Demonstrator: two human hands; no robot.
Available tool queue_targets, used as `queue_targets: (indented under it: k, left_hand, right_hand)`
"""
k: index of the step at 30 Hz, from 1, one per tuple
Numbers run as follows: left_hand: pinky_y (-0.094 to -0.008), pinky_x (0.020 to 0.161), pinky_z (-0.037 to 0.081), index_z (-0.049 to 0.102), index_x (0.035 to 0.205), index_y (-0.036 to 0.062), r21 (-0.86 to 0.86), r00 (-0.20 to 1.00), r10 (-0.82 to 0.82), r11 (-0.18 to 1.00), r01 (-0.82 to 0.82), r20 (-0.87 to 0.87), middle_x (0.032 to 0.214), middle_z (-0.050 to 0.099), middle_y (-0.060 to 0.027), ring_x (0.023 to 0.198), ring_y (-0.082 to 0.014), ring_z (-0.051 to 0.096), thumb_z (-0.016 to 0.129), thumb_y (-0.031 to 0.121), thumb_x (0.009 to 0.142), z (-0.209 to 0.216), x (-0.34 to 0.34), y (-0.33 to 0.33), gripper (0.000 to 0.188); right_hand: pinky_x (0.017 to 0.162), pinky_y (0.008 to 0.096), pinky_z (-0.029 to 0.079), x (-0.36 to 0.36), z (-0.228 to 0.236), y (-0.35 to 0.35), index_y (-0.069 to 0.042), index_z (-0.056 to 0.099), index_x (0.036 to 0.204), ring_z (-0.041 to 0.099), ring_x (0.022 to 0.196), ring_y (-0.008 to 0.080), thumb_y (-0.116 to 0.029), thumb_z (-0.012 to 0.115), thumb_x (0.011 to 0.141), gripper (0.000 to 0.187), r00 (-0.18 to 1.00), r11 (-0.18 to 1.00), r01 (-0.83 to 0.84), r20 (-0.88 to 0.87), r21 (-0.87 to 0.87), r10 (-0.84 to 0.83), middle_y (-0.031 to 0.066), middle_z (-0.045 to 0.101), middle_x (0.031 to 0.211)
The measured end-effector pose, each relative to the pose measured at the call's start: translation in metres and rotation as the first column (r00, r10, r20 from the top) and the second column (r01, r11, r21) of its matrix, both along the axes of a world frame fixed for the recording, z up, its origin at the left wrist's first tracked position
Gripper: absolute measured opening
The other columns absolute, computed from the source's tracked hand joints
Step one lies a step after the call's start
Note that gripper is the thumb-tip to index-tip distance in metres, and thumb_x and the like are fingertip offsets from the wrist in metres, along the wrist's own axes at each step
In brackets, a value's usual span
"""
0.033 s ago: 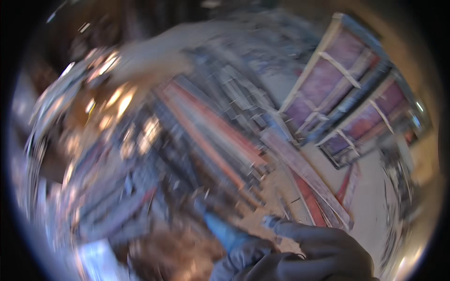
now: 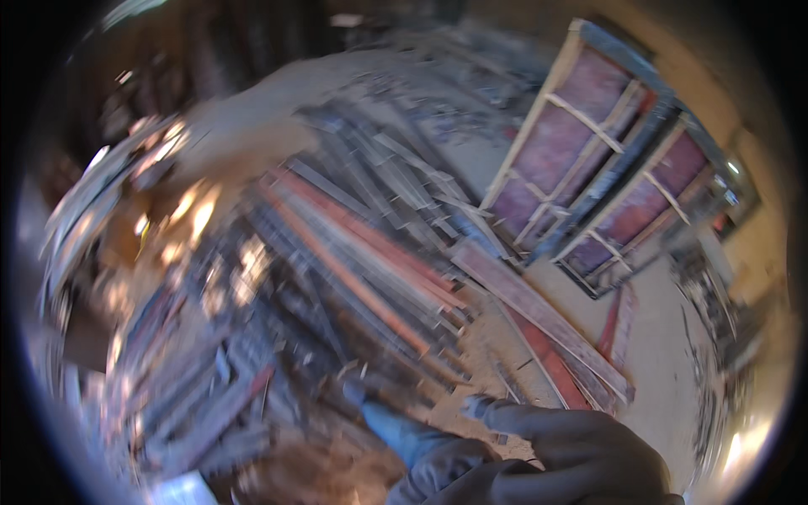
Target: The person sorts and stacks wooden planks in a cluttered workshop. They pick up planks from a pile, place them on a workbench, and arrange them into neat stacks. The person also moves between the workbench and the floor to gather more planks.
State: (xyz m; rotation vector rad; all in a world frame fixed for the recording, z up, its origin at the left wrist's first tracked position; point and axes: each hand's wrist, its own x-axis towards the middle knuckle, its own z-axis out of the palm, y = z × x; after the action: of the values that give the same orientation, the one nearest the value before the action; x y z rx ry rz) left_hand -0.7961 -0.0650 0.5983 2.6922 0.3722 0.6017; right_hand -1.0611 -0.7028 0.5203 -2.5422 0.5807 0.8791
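Note:
Two dark grey sleeves reach in from the lower edge. At the end of one, a blurred blue shape, apparently my left hand [image 2: 391, 422] in a glove, extends toward the scattered wood strips; its fingers do not show clearly. Nearby, at the tip of the other dark sleeve [image 2: 581, 450], my right hand [image 2: 476, 409] is a small blurred grey-blue shape. Whether either hand holds anything cannot be made out. Past them lies a stack of long boards [image 2: 362, 261], some orange-red and some grey. A wide faded red plank [image 2: 539, 316] slants over the floor just beyond my right hand.
Two framed panels [image 2: 560, 151] with purplish-red faces and pale crossbars lean at the far right. Loose dark scrap wood [image 2: 202, 396] is heaped on the left, with bright light patches above it. Thin debris lies along the right wall.
The whole view has shifted, so the boards and panels appear slightly farther left. The picture is a little sharper. Both arms keep nearly the same pose.

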Motion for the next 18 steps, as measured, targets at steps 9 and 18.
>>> queue_targets:
  k: [9, 18]
  left_hand:
    - [-0.0435, 0.109, 0.048, 0.061, 0.142, 0.0041, -0.133, 0.975, -0.167, 0.98, 0.148, -0.145, 0.136, 0.063, -0.021, 0.128, -0.0345, 0.059, 0.079, 0.028, 0.09, 0.024, 0.238, -0.098, 0.06]
    - [-0.0413, 0.103, 0.051, 0.064, 0.137, 0.0039, -0.346, 0.914, -0.326, 0.909, 0.233, -0.242, 0.128, 0.065, -0.0189, 0.122, -0.0307, 0.062, 0.075, 0.025, 0.094, 0.039, 0.393, -0.099, 0.049]
  right_hand:
    - [0.081, 0.0537, 0.057, 0.186, 0.054, -0.014, -0.013, 0.08, 0.097, 0.075, 0.087, 0.0369, -0.047, 0.065, 0.097, 0.037, 0.984, 0.978, 0.174, 0.016, 0.112, -0.177, 0.0158, 0.078, 0.095]
    - [0.081, 0.0537, 0.057, 0.366, 0.066, 0.01, -0.014, 0.079, 0.1, 0.075, 0.089, 0.0365, -0.045, 0.066, 0.098, 0.033, 0.996, 0.996, 0.084, -0.046, 0.042, -0.082, 0.0147, 0.079, 0.097]
